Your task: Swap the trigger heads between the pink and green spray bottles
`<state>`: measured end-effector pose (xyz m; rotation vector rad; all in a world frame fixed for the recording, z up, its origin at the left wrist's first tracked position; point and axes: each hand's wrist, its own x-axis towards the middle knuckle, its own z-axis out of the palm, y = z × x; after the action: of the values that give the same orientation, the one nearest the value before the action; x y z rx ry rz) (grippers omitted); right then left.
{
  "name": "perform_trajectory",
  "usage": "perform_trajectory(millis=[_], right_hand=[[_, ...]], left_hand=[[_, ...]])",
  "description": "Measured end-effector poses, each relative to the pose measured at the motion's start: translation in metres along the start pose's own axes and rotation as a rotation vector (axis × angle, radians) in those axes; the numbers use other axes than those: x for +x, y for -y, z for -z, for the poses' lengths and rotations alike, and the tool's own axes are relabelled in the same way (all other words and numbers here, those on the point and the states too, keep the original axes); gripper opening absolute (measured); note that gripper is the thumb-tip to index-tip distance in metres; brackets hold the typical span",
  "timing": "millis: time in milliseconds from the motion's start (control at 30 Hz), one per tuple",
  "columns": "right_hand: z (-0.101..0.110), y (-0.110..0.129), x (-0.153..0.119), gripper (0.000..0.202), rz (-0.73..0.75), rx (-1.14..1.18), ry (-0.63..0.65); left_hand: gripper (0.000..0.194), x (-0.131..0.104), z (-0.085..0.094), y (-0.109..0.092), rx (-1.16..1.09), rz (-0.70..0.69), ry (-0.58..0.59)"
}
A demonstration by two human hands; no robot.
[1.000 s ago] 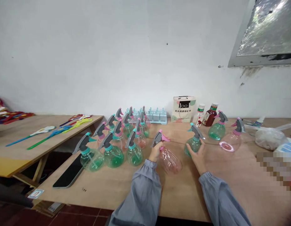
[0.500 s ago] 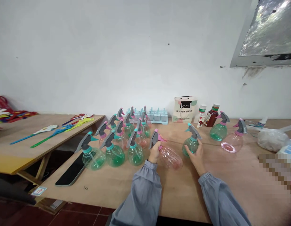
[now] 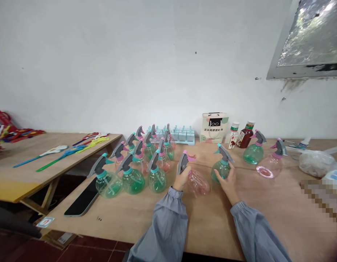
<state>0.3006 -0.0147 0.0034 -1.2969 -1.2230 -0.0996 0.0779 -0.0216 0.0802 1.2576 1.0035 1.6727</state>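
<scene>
My left hand (image 3: 182,177) is closed round the neck of a clear pink spray bottle (image 3: 198,184) with a grey and pink trigger head. That bottle leans, its base toward the right. My right hand (image 3: 228,179) grips the round body of a clear green spray bottle (image 3: 220,168), which has a grey and turquoise head and stands nearly upright. To the left stand several more green and pink spray bottles, among them a green spray bottle (image 3: 157,180) nearest my left hand. On the right are another green spray bottle (image 3: 253,154) and a pink spray bottle (image 3: 269,165).
A black phone (image 3: 82,200) lies at the table's left. Along the wall stand a light-blue popsicle mould (image 3: 182,136), a paper bag (image 3: 213,129) and two drink bottles, one dark red (image 3: 244,136). Felt flower sticks lie on a second table (image 3: 29,182). A plastic bag (image 3: 316,162) sits at right.
The pink spray bottle in my left hand has turned more upright, its head tipping slightly to the right. My right hand and the green bottle stay where they were.
</scene>
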Motion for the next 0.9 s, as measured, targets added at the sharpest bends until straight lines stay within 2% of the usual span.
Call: perform_trajectory(millis=[200,267,333,400,500,567,633,700,767,833,900], right_hand=[[0.0,0.001,0.0,0.081,0.014,0.0,-0.003],[0.0,0.0,0.0,0.08,0.028,0.001,-0.001],[0.0,-0.001,0.0,0.08,0.028,-0.001,0.0],[0.001,-0.001,0.0,0.081,0.021,-0.003,0.004],[0.001,-0.002,0.0,0.081,0.022,-0.003,0.005],[0.0,-0.002,0.0,0.079,0.03,0.0,0.002],[0.0,-0.003,0.0,0.079,0.034,0.006,-0.002],[-0.001,-0.004,0.0,0.08,0.031,0.011,-0.004],[-0.001,-0.005,0.0,0.08,0.027,0.013,-0.003],[-0.001,-0.005,0.0,0.08,0.024,0.012,0.005],[-0.001,-0.004,0.0,0.08,0.019,0.013,0.016]], left_hand=[[0.009,-0.001,0.002,-0.011,0.031,-0.144,0.08],[0.01,0.0,0.001,-0.013,0.115,-0.206,0.078],[0.019,0.002,-0.001,-0.013,0.282,-0.298,0.081],[0.029,0.006,-0.005,-0.012,0.456,-0.372,0.038],[0.043,0.012,-0.011,-0.012,0.625,-0.415,-0.103],[0.046,0.011,-0.013,-0.013,0.718,-0.361,-0.175],[0.05,0.004,-0.011,-0.015,0.811,-0.235,-0.177],[0.065,-0.009,-0.005,-0.015,0.879,-0.126,-0.138],[0.078,-0.024,0.002,-0.011,0.93,-0.076,-0.086],[0.076,-0.035,0.009,-0.005,0.969,-0.036,-0.034],[0.069,-0.037,0.01,0.003,1.001,-0.012,0.004]])
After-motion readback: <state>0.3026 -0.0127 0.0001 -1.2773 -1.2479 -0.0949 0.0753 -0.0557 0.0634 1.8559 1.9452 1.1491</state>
